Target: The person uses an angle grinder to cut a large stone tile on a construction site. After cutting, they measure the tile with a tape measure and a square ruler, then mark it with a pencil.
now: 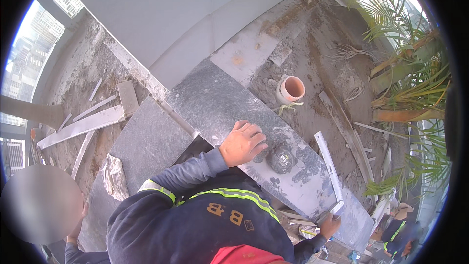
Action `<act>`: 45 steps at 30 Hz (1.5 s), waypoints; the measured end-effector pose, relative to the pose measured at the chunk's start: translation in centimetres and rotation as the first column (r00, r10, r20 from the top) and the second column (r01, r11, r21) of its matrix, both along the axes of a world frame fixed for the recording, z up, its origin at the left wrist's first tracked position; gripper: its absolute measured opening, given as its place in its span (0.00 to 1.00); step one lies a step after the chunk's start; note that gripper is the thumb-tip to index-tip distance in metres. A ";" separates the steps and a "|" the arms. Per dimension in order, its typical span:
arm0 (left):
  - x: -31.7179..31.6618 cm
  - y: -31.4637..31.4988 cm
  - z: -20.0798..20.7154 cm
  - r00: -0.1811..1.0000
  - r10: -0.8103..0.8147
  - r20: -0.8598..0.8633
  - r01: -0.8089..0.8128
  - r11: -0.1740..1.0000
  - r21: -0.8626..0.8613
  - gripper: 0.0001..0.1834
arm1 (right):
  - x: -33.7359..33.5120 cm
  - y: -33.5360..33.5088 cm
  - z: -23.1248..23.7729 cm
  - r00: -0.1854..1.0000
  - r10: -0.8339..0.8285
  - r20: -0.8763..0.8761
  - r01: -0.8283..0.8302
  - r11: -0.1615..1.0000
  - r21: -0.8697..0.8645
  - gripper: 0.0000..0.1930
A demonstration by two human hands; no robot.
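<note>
My left hand (243,143) rests on the grey stone slab (215,90), fingers apart and slightly bent, holding nothing visible. Just right of it sits a dark, rounded object (281,160) with a small pale label; its kind is hard to make out. Farther right, my right hand (330,226) is closed around the short, thick end of a metal try square (328,166). The square's long blade stretches away from me along the slab's far right edge. Pale, dusty smears and dark patches mark the slab around the rounded object.
An orange-lined pipe (294,89) stands up from the dirt beyond the slab. A second slab (151,137) with a crumpled white cloth (114,178) lies left. Long strips (347,134) and a palm (410,73) are right. One person (41,205) is close at lower left, another (398,237) at lower right.
</note>
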State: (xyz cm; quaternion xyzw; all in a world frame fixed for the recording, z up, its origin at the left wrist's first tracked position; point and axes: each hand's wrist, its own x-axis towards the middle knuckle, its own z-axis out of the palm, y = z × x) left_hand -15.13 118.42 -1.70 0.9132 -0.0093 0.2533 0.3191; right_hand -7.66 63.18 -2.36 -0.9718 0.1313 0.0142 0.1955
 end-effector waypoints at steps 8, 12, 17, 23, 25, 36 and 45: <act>-1.9 4.9 -0.6 0.995 -0.082 -0.058 0.083 0.996 0.016 0.12 | -0.6 4.3 0.8 0.996 0.041 0.084 -0.016 0.961 -0.277 0.31; -1.4 5.2 -0.6 0.989 -0.143 -0.036 0.143 0.990 0.011 0.13 | 0.5 4.0 1.3 0.999 -0.029 -0.042 0.023 0.990 -0.137 0.28; -0.3 3.5 -0.7 0.986 -0.160 -0.046 0.160 0.987 0.000 0.13 | 0.5 2.5 0.3 0.981 0.126 0.145 -0.096 0.976 -0.198 0.21; -0.6 2.0 -0.4 0.992 -0.085 -0.089 0.077 0.993 -0.087 0.13 | 1.4 2.9 0.4 0.969 0.239 0.055 -0.214 0.933 -0.289 0.18; -0.9 2.4 -0.8 0.994 -0.085 -0.074 0.078 0.993 -0.091 0.13 | 1.8 2.8 1.0 0.968 0.251 0.021 -0.233 0.925 -0.301 0.17; -5.7 6.8 -0.2 0.971 0.211 0.108 -0.171 0.939 -0.300 0.21 | 5.0 24.7 10.8 0.814 0.566 0.131 -0.532 0.816 -0.227 0.16; -8.1 10.3 1.6 0.928 0.372 0.034 -0.373 0.928 0.022 0.32 | 5.9 40.4 11.2 0.564 0.818 0.115 -0.773 0.572 -0.274 0.19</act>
